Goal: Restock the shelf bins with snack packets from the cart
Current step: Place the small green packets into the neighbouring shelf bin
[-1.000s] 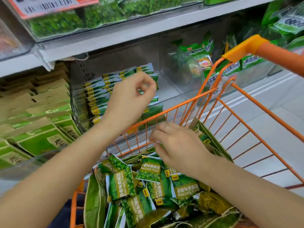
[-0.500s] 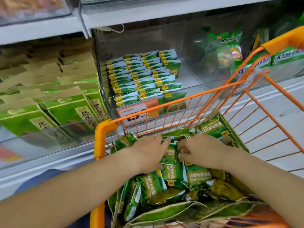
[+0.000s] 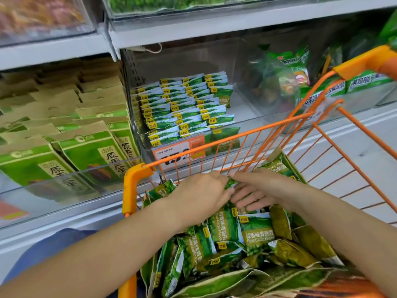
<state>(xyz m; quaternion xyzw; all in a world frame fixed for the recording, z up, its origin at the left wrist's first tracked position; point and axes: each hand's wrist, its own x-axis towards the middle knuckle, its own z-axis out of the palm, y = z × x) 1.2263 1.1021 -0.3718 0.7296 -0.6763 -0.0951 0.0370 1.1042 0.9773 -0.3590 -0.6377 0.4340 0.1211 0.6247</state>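
My left hand (image 3: 199,195) and right hand (image 3: 255,191) are both down in the orange cart (image 3: 137,179), meeting over the heap of garlic pea packets (image 3: 255,233) near its front rail; the left curls over the top of a packet (image 3: 231,182) that shows between the two hands, and I judge it pinched there, though the back of the hand hides the fingertips; the right lies with its fingers (image 3: 245,201) spread and fairly straight across the pile, touching packets rather than closing on any.

As to progress, the clear shelf bin (image 3: 247,117) straight ahead already carries tidy rows of the same green packets (image 3: 182,108) on its left side, while its right side shows bare floor; so I would say the job is partly done, with plenty of room left; the cart is heaped with loose packets lying every way, so many trips remain by my reckoning.

Around me: kraft-and-green snack boxes (image 3: 86,147) fill the bin to the left; a neighbouring bin on the right holds bigger green bags (image 3: 287,61); an orange price tag (image 3: 178,150) hangs on the bin's front lip. The cart's front rail stands between my hands and the bin, so each handful must be lifted over it and the bin's clear front wall.
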